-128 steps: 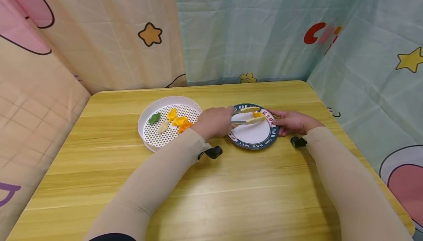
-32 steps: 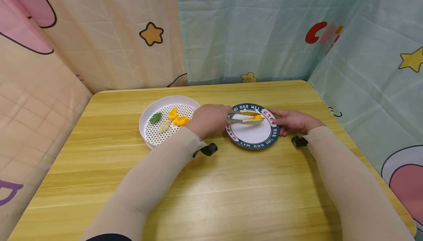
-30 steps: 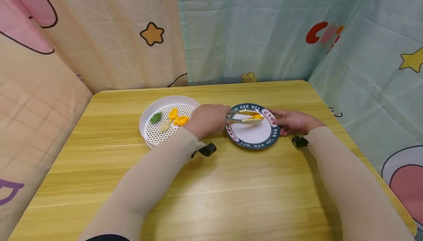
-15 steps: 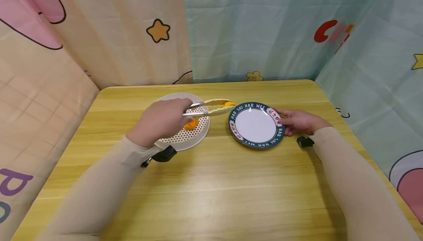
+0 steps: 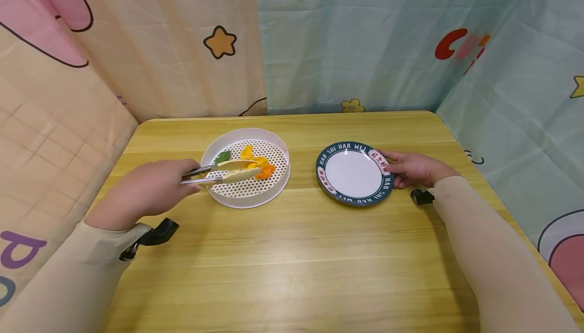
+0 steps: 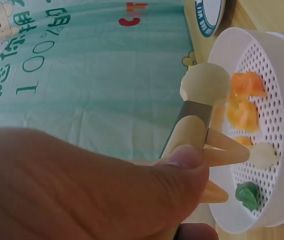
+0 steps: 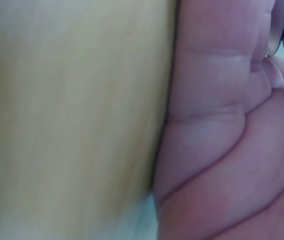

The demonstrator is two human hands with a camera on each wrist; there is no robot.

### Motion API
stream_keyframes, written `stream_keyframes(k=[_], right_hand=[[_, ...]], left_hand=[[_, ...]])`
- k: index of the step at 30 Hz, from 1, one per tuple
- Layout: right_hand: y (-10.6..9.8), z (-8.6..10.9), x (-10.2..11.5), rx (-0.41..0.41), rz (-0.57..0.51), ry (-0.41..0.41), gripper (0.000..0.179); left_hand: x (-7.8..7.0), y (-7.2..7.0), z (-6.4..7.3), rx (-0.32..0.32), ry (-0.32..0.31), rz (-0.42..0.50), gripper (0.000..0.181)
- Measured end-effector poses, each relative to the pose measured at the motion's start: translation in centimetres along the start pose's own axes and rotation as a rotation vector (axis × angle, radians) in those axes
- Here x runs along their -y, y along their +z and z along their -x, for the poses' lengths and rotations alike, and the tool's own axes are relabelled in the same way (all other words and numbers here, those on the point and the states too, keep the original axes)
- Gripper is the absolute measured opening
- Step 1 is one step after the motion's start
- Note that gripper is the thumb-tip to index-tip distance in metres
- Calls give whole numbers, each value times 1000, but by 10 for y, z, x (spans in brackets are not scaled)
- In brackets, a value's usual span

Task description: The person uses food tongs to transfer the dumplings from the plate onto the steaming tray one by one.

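Note:
My left hand point(image 5: 152, 188) grips a pair of tongs point(image 5: 239, 175), metal with cream-coloured ends, which reach over a white round tray point(image 5: 248, 202) with a perforated base. Several small dumpling-like pieces lie in the tray: a green one point(image 5: 222, 157), yellow ones such as the yellow piece point(image 5: 246, 151), an orange one point(image 5: 265, 172), and a whitish piece point(image 6: 263, 156) seen in the left wrist view. Yellow shows between the tong tips, but I cannot tell whether they grasp it. My right hand point(image 5: 415, 169) holds the right rim of a white plate point(image 5: 353, 173) with a dark green lettered border, thumb on top.
Both tray and plate stand on a wooden table point(image 5: 292, 262), with a strip of tabletop between them. Printed curtains point(image 5: 310, 44) hang behind and at the sides. A black wrist mount point(image 5: 157, 232) sits under the left wrist, and a similar mount point(image 5: 422, 196) under the right.
My left hand has carried the tongs leftward from above the plate to the tray. Half a second ago a yellow piece was between their tips. The plate now shows bare; the right hand stays at its rim.

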State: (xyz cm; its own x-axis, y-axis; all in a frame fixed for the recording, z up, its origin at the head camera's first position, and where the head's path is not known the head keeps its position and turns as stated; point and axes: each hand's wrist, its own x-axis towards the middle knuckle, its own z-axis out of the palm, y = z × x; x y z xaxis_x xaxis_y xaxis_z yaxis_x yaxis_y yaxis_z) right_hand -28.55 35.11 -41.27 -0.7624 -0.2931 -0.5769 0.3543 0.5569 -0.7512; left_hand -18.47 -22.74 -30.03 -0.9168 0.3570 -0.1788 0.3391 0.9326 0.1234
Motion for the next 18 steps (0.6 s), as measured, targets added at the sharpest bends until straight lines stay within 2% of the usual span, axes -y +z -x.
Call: stream_keyframes(k=[8, 18], right_hand=[[-1, 0, -2, 4, 14, -1, 69], [-2, -1, -2, 17, 4, 1, 69]], left_hand=[[8, 1, 5, 70, 4, -23, 29], [6, -2, -2, 146, -16, -34, 23]])
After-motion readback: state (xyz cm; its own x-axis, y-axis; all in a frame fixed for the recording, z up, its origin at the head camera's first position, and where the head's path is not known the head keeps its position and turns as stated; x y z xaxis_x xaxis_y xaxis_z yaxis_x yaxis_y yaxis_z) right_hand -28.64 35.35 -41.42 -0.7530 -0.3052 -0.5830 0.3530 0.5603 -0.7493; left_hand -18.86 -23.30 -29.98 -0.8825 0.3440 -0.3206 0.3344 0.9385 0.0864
